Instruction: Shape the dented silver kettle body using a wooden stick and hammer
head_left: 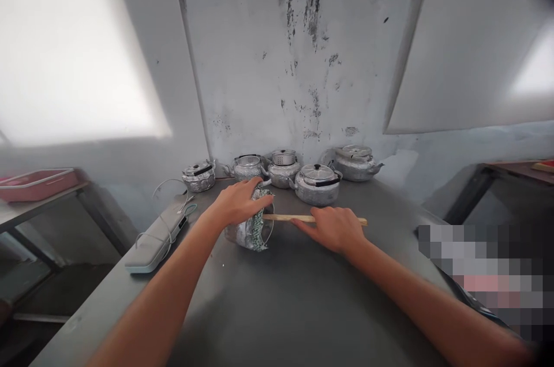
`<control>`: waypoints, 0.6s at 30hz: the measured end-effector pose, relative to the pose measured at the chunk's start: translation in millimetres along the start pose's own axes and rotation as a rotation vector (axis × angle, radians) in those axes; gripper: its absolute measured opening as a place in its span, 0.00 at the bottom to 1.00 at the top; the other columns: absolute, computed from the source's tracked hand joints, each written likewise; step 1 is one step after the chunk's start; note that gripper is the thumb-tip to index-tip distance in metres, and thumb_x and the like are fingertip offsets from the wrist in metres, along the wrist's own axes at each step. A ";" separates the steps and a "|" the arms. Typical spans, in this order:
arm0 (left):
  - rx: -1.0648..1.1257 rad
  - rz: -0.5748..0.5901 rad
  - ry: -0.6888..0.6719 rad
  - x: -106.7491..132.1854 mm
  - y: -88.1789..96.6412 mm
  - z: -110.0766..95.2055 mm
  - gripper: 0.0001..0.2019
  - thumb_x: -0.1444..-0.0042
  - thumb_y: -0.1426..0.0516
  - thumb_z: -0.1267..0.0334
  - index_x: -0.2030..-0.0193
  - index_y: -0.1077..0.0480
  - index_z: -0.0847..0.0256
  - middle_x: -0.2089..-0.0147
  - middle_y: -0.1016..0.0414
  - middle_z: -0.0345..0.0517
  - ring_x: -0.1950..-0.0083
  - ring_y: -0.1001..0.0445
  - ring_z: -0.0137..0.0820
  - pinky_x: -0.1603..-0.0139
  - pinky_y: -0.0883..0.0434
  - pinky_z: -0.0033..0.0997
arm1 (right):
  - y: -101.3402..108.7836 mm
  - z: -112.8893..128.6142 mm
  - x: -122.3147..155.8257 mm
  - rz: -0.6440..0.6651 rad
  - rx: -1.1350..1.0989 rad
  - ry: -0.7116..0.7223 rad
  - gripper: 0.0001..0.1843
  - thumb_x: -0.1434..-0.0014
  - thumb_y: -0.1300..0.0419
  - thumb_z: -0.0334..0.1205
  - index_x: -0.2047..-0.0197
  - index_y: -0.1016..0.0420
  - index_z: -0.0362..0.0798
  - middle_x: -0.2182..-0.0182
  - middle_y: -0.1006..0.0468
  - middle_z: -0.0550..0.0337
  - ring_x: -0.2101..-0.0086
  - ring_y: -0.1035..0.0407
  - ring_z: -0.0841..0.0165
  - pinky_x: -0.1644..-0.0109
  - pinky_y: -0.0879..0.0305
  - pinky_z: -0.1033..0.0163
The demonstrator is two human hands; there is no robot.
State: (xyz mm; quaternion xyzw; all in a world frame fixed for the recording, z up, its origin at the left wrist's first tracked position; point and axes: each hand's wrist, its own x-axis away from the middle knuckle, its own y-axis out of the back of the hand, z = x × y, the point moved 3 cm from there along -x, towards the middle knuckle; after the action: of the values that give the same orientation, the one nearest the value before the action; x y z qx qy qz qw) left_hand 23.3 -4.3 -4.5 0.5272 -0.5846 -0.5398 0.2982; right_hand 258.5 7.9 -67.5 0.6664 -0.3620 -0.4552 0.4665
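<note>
My left hand grips a silver metal kettle that lies tilted on its side, its mouth facing right. Around the mouth runs a ragged band of green-and-white material; I cannot tell whether it is cloth or mesh. A pale wooden stick is held level in my right hand, fingers wrapped over it. The stick's left end reaches the kettle's mouth, where its tip is hidden. Just behind my hands stands a lidded silver kettle with a black handle.
More silver kettles line the wall: a small one, two in the middle and a large one. On the table's left edge lies a grey case with a white cable. A pink tray sits on a side table.
</note>
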 end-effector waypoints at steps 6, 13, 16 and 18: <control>-0.019 -0.001 0.026 -1.1 -0.5 -0.8 0.34 0.36 0.53 0.40 0.29 0.39 0.55 0.33 0.30 0.52 0.36 0.29 0.54 0.39 0.34 0.45 | -6.7 0.9 5.8 -0.029 -0.020 -0.026 0.40 0.34 0.59 0.71 0.66 0.20 0.46 0.70 0.17 0.46 0.68 0.21 0.56 0.64 0.36 0.58; 0.002 0.013 0.039 -2.0 -2.2 2.6 0.41 0.36 0.56 0.31 0.26 0.41 0.55 0.29 0.34 0.51 0.31 0.33 0.55 0.34 0.38 0.45 | -3.4 1.9 8.5 -0.066 -0.050 -0.039 0.43 0.35 0.62 0.73 0.68 0.20 0.46 0.72 0.18 0.47 0.69 0.22 0.56 0.66 0.37 0.58; -0.004 0.016 0.040 -3.0 -2.8 3.1 0.39 0.35 0.55 0.33 0.26 0.40 0.55 0.28 0.35 0.51 0.31 0.34 0.54 0.33 0.39 0.45 | 0.0 1.8 8.6 -0.053 -0.043 -0.052 0.44 0.35 0.61 0.73 0.69 0.20 0.46 0.73 0.19 0.47 0.70 0.22 0.56 0.66 0.37 0.59; -0.009 0.014 0.042 -3.3 -2.9 2.6 0.38 0.35 0.54 0.35 0.26 0.41 0.56 0.28 0.35 0.50 0.31 0.34 0.53 0.32 0.39 0.44 | 2.0 2.0 8.3 -0.048 -0.040 -0.044 0.44 0.35 0.62 0.74 0.68 0.20 0.46 0.73 0.18 0.47 0.69 0.21 0.55 0.66 0.37 0.58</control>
State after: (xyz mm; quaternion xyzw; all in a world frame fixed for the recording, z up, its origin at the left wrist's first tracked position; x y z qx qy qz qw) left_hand 22.6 0.0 -7.1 0.5330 -0.5794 -0.5290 0.3168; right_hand 259.2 -0.8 -68.1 0.6551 -0.3470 -0.4881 0.4608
